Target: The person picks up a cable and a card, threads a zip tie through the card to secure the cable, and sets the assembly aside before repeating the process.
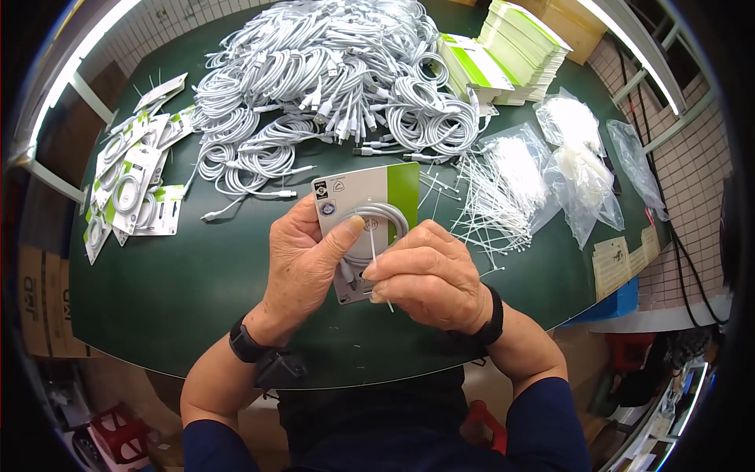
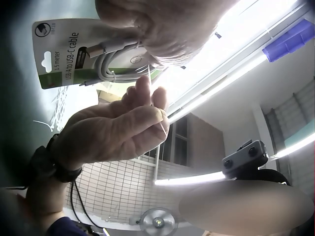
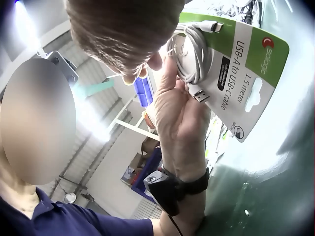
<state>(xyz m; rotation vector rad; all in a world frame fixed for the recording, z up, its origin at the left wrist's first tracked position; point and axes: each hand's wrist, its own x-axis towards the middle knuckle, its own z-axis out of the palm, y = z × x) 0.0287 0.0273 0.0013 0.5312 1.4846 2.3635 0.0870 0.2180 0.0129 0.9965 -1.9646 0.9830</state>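
My left hand point(image 1: 303, 256) grips a white and green cable card point(image 1: 403, 189) over the middle of the table, thumb on the front. A grey USB cable point(image 1: 397, 216) lies coiled against the card's face under that thumb. Between thumb and fingers my right hand point(image 1: 432, 279) pinches a thin white cable tie point(image 1: 373, 240), which runs up across the coil to the left thumb. In the right wrist view the coiled cable point(image 3: 199, 54) shows both plugs, the USB-A plug point(image 3: 199, 94) near the left palm. The left wrist view shows the tie's tail between the right fingertips.
A large heap of coiled cables point(image 1: 314, 79) covers the table's back. Finished-looking cards with cables point(image 1: 130, 185) pile up at left. Stacked blank cards point(image 1: 523, 55) stand at back right. Loose cable ties point(image 1: 503, 189) and plastic bags point(image 1: 578, 157) lie at right.
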